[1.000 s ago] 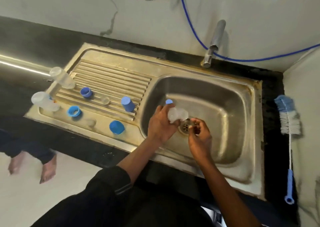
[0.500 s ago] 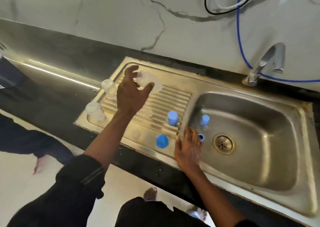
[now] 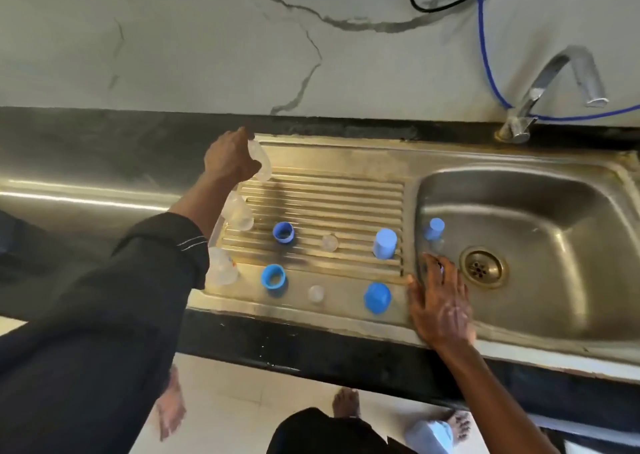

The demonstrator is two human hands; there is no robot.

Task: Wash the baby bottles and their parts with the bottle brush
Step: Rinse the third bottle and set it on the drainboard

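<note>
Nearest, the right hand point(image 3: 440, 301) lies flat on the steel sink's front rim point(image 3: 329, 315), fingers straight and spread toward the basin, holding nothing, likely bracing the lean. Beyond, on the ridged drainboard point(image 3: 329, 190), stand blue caps point(image 3: 384, 243), blue collar rings point(image 3: 283, 232), clear teats point(image 3: 329, 242) and two clear bottles point(image 3: 239, 213) at its left edge, apparently set out to drain. Farther, at the drainboard's far left corner, the left hand point(image 3: 227, 159) curls round a clear baby bottle point(image 3: 261, 164), probably to stand it with the others. Its long axis tilts steeply, upper end toward the wall, lower end near the ridges; which end is the mouth cannot be told.
</note>
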